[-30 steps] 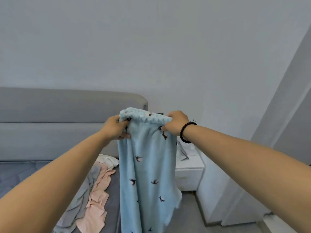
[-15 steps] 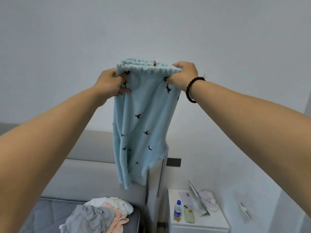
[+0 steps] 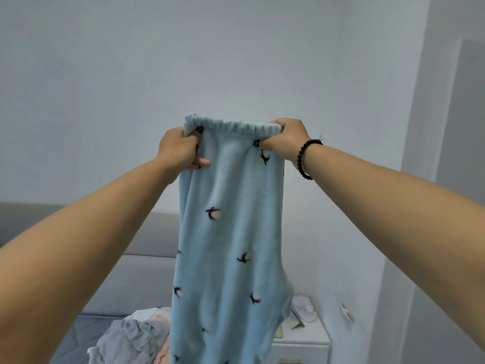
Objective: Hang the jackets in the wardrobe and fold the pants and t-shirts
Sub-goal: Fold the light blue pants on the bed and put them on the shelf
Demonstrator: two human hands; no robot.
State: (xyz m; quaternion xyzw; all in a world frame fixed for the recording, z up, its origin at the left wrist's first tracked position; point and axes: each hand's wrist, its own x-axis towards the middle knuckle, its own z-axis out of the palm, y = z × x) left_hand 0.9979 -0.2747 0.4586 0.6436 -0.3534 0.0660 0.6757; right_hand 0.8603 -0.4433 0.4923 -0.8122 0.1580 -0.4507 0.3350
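Against the bare wall, left hand (image 3: 181, 148) and right hand (image 3: 284, 139) grip the pants (image 3: 228, 232) waistband; hanging legs below could snag the bed's clothes pile (image 3: 131, 340).

Both hands, left hand (image 3: 178, 148) and right hand (image 3: 286, 140), gripped the gathered waistband of fleecy light-blue bird-print pants (image 3: 228, 245) hanging below them.

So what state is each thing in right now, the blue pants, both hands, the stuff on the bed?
Blue pants: held up in the air by the waistband, hanging down unfolded.
Left hand: grips the waistband's left end.
Right hand: grips the waistband's right end.
Clothes pile: crumpled on the bed, unfolded.
Bedside table: holds small items I can't identify, partly hidden by the pants.
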